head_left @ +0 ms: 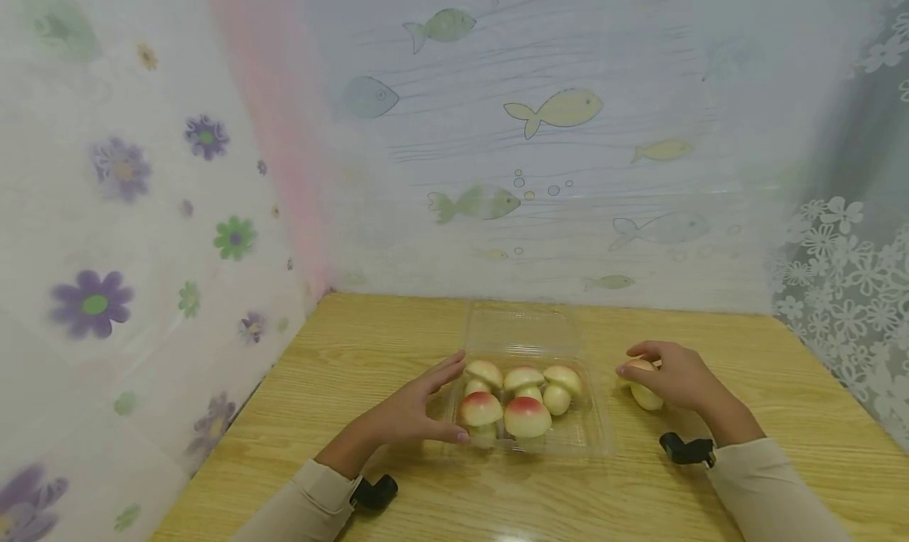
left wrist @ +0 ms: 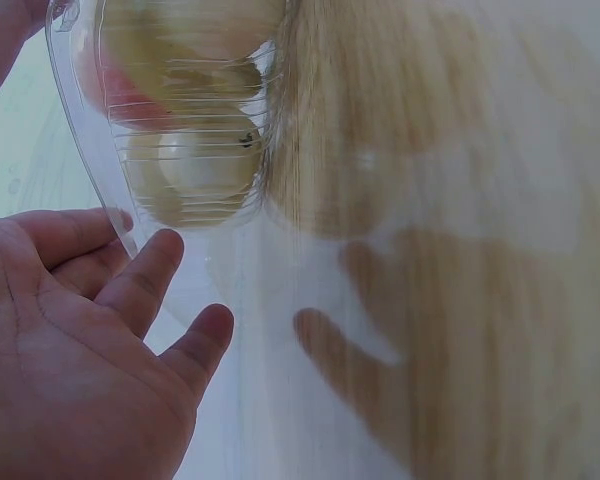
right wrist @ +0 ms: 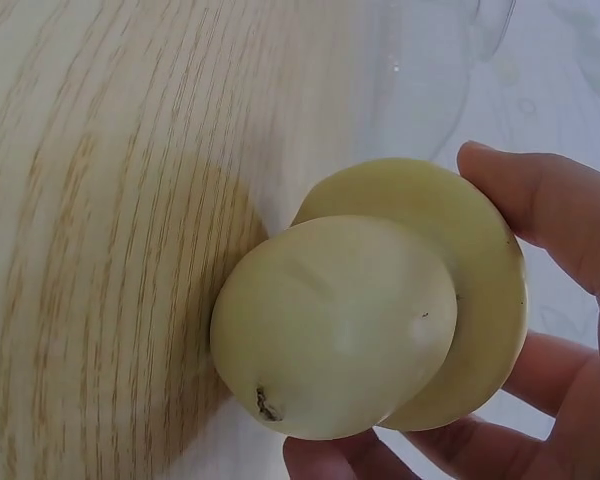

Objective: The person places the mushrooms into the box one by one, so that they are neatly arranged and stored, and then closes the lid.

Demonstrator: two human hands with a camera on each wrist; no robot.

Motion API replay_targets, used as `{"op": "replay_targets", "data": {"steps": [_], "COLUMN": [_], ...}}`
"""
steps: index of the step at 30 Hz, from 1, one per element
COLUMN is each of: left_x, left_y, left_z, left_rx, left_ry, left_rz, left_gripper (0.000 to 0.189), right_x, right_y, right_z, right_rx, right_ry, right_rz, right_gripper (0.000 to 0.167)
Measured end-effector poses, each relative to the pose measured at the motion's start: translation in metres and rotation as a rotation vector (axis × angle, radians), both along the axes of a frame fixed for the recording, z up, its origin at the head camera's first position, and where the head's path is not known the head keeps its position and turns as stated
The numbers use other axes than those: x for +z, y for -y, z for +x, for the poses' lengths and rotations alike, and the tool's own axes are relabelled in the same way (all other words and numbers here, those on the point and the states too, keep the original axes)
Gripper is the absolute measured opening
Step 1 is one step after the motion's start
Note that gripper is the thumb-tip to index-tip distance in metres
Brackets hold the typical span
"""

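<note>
A clear plastic clamshell box (head_left: 591, 438) lies with its lid (head_left: 521, 325) folded back toward the wall. Inside sit several toy mushrooms with cream stems; two front ones, such as this red-topped mushroom (head_left: 528, 418), show red caps. My left hand (head_left: 408, 412) is at the box's left side, fingers spread, thumb by the front corner. In the left wrist view, its fingertips meet or nearly meet the box wall (left wrist: 80, 150). Right of the box, my right hand (head_left: 680, 378) grips another toy mushroom (right wrist: 340, 320) by its cap, the stem close to or touching the table.
The wooden table (head_left: 341, 353) meets a fish-printed wall covering (head_left: 561, 108) at the back. A flowered covering (head_left: 92, 305) hangs along the left, and white lace-like flowers (head_left: 852, 289) line the right. Black wrist cameras (head_left: 376, 493) sit under both wrists.
</note>
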State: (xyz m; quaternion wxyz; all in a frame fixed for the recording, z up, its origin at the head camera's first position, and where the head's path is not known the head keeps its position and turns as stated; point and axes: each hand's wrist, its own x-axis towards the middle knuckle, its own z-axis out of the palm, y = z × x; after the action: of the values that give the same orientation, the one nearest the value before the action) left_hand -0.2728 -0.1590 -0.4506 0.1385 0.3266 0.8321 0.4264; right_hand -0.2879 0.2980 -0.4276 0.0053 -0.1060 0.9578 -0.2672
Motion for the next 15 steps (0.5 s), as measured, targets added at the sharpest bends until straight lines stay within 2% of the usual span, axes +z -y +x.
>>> {"op": "replay_targets", "data": {"steps": [15], "left_x": [-0.0004], "left_y": [-0.0006], "left_z": [-0.001], "left_rx": [-0.002], "left_ry": [-0.005], "left_rz": [-0.001], "left_gripper": [0.11], "right_x": [0.0015], "right_y": [-0.0001], "right_z": [0.0002], "right_rx": [-0.017], "right_ry": [-0.007], "right_rz": [0.007], "right_gripper": [0.062]}}
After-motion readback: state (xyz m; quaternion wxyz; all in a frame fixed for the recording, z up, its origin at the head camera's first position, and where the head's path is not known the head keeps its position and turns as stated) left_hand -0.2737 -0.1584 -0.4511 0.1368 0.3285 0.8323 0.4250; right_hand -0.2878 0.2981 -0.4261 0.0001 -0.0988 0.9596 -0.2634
